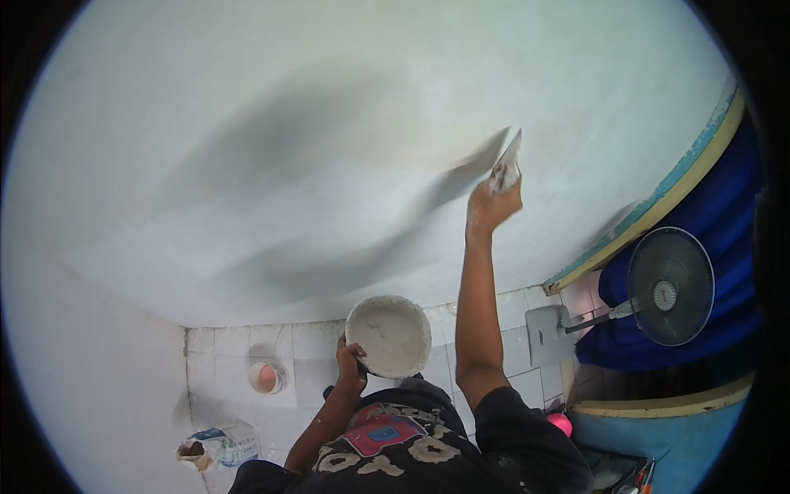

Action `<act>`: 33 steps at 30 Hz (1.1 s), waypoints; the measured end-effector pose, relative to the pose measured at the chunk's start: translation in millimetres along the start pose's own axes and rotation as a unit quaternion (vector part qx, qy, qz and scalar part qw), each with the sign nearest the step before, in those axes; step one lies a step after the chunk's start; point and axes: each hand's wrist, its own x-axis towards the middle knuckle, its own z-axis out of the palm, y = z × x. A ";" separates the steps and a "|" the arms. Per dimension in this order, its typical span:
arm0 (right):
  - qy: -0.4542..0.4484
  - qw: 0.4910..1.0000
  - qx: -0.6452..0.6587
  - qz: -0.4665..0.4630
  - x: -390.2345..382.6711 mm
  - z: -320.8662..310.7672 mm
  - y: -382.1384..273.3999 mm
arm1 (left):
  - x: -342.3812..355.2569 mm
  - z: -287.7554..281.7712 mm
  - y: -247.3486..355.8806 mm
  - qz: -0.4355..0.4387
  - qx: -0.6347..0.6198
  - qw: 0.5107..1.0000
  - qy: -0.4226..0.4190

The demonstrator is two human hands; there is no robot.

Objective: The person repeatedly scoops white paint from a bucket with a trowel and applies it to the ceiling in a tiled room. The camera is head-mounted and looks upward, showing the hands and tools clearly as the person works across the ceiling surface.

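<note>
My right hand (494, 202) is raised at the white wall (329, 148), closed on a putty knife (510, 150) smeared with pale compound, its blade at or very near the surface and casting a shadow there. Low in the middle, my left hand (350, 365) grips the side of a round bucket (388, 333) holding off-white, wet-looking compound. The bucket is held in front of my body, above the tiled floor.
A standing fan (670, 286) is at the right, beside blue fabric (732, 198) in a yellow-edged doorway (665, 210). A small pail (267, 377) and an open sack (234, 445) lie on the tiles (514, 346) to the left. A pink object (559, 425) sits lower right.
</note>
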 end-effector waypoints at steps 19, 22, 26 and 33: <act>-0.304 0.906 -0.113 -0.273 -109.3 44.5 -85.5 | 11.1 -32.8 43.7 0.003 0.021 0.999 0.029; -0.320 0.879 -0.123 -0.332 -103.4 69.0 -71.7 | 12.8 -29.3 48.8 -0.006 0.043 0.999 0.022; -0.361 0.855 -0.144 -0.343 -138.7 93.5 -12.9 | 15.9 -35.2 55.5 -0.012 0.049 0.998 0.037; -0.350 0.867 -0.162 -0.315 -187.1 99.6 11.2 | 24.7 -69.1 86.2 -0.023 0.065 0.997 0.034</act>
